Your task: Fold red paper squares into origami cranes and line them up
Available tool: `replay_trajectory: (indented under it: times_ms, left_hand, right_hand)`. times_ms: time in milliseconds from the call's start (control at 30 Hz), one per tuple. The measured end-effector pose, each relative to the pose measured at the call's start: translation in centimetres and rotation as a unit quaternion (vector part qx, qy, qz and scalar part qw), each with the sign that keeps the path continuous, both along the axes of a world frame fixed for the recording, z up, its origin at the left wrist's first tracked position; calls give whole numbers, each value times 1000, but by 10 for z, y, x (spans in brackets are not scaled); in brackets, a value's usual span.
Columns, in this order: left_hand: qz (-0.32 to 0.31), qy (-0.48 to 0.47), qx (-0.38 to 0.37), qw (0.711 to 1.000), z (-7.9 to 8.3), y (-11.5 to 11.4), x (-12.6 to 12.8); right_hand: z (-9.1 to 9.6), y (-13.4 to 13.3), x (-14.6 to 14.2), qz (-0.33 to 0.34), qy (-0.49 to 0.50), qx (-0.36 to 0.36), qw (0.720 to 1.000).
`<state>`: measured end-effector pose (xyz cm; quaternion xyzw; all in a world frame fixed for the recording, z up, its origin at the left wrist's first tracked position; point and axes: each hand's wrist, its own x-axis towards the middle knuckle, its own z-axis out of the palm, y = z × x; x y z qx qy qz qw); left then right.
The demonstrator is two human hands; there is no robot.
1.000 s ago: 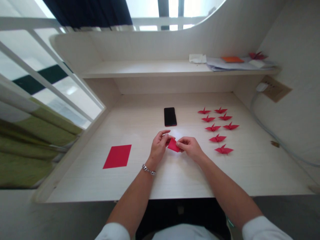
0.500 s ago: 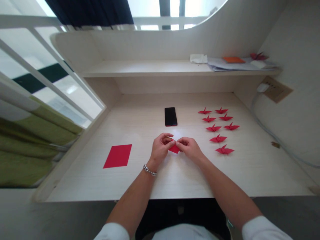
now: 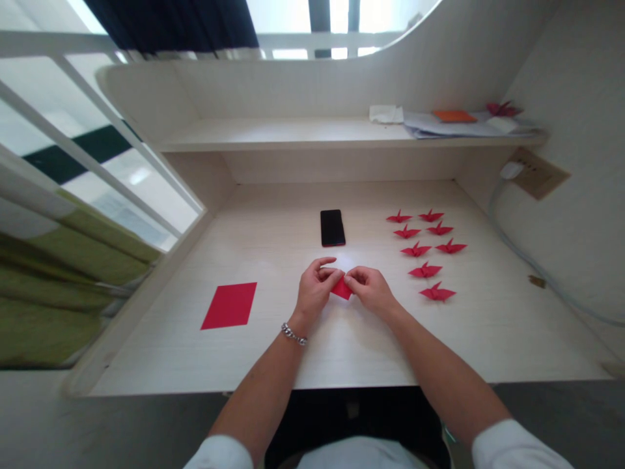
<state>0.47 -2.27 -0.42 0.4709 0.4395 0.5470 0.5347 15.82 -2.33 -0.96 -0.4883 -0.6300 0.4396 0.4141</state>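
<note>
A: State the contents of the shelf (image 3: 273, 130).
B: At its right end it carries stacked papers (image 3: 422, 124), an orange piece (image 3: 454, 116) and a red folded paper figure (image 3: 504, 109). A white crumpled piece (image 3: 385, 114) lies at the stack's left.

A: Locate the small red folded paper (image 3: 343, 290).
B: Between the two hands, over the middle of the table (image 3: 273, 247), on the person's side of the phone (image 3: 333, 228). Contact with the table cannot be told.

A: Orientation?
B: One visible corner points toward the person. Fingers cover both sides; the long axis cannot be determined.

A: State of the hands?
B: The left hand (image 3: 314, 286) pinches the paper's left side; the right hand (image 3: 370, 286) pinches its right, thumbs close together.
</note>
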Motion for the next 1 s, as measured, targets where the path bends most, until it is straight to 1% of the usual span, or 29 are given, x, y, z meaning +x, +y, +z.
replay_trajectory:
  times_ms: [100,167,233,367,467,567,767,867,1000]
  left_hand:
    - [-18,62,-6,998,-3,2,-2]
    - [-13,98,0,995,-5,4,-4]
    - [1,110,6,994,-5,4,-4]
    - [7,98,4,995,-5,4,-4]
    - [-17,83,-9,996,-5,3,-4]
    - [-30,94,-9,995,-6,2,-5]
    - [7,115,0,993,-6,4,-6]
    - [35,109,-2,993,-4,5,-8]
    - [44,91,-8,995,-2,4,-10]
  right_hand:
    - [0,0,1,-7,-22,7,1000]
    - [1,0,1,-5,-34,3,999]
    - [2,0,0,4,-42,-6,999]
    - [2,1,0,13,-63,7,998]
    - [3,0,1,8,-70,24,997]
    - [3,0,2,15,-71,19,997]
    - [5,1,4,35,-82,19,996]
    - [6,1,5,47,-78,8,996]
    - [8,0,6,56,-60,-13,997]
